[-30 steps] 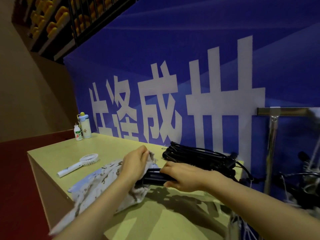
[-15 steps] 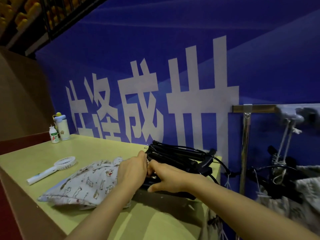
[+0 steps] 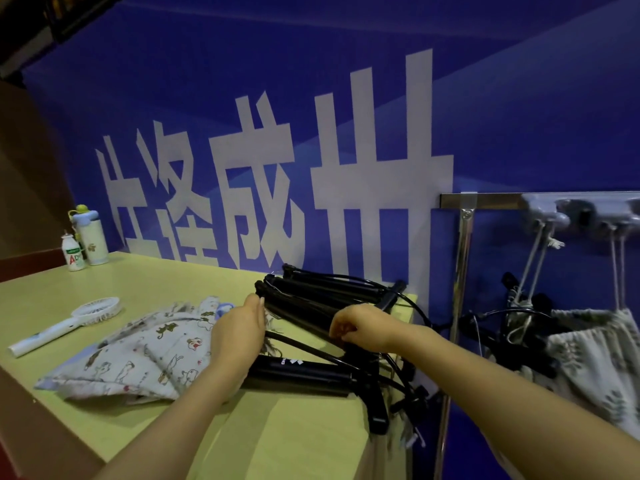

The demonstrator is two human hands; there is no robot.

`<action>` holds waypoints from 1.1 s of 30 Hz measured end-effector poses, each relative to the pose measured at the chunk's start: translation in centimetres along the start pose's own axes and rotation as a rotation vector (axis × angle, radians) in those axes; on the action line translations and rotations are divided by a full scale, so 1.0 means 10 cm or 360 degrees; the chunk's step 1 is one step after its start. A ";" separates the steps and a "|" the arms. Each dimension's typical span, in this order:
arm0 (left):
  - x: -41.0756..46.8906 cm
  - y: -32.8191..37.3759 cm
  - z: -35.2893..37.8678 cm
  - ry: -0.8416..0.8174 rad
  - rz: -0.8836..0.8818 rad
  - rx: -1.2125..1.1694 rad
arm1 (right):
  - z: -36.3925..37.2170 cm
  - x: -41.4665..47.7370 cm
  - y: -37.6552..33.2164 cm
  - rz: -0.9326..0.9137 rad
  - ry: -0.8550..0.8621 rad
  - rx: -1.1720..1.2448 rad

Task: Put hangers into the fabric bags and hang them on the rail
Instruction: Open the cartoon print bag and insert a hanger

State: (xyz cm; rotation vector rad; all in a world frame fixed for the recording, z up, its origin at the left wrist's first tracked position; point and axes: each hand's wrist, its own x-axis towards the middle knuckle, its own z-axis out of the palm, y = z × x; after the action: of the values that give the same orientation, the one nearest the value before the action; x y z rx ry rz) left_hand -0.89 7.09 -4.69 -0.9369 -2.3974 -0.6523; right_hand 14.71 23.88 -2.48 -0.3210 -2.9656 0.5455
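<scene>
A cartoon-print fabric bag (image 3: 138,351) lies flat on the pale green table (image 3: 284,438). My left hand (image 3: 239,336) rests at the bag's right edge and grips the cloth there, its fingertips against a pile of black hangers (image 3: 322,292). One black hanger (image 3: 301,370) lies in front of the pile, its left end hidden under my left palm at the bag's edge. My right hand (image 3: 360,327) is curled around this hanger's thin black wire near the table's right end. The metal rail (image 3: 491,200) runs at the right.
On the rail, a leaf-print bag (image 3: 595,355) hangs by cords with black hangers beside it. The rail's upright post (image 3: 462,271) stands just beyond the table's right edge. A white hand-held fan (image 3: 69,322) and two bottles (image 3: 85,239) sit at the left. Behind is a blue banner wall.
My right hand has slid right from the hanger's thick bar to its wire, and the bar now shows. The bag has settled flat. My view has turned right toward the rail.
</scene>
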 end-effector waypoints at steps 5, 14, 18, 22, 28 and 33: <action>0.01 -0.01 -0.01 0.0018 -0.0031 -0.0046 | 0.04 0.01 0.17 0.0360 0.0262 -0.0168; 0.00 0.02 -0.04 -0.0003 -0.0049 -0.0111 | 0.16 0.20 0.14 0.0557 0.0251 -0.0447; -0.01 0.04 -0.08 -0.0035 -0.0004 -0.0148 | 0.21 0.28 0.08 0.0610 0.0150 -0.0385; -0.03 -0.06 -0.13 -0.0072 0.0089 0.0008 | 0.06 0.32 0.08 0.0602 0.0135 -0.0108; -0.03 -0.12 -0.14 -0.0129 0.0112 -0.0048 | -0.20 0.39 0.16 0.0538 0.0173 -0.0249; -0.06 -0.17 -0.24 -0.0121 0.0114 -0.0316 | -0.09 0.48 0.27 0.0557 0.0240 -0.0453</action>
State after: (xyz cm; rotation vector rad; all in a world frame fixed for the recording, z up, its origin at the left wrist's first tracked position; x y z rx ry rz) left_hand -1.11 4.33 -3.61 -1.1426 -2.3845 -0.8538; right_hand 10.63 27.73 -2.26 -0.8767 -2.8472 0.1147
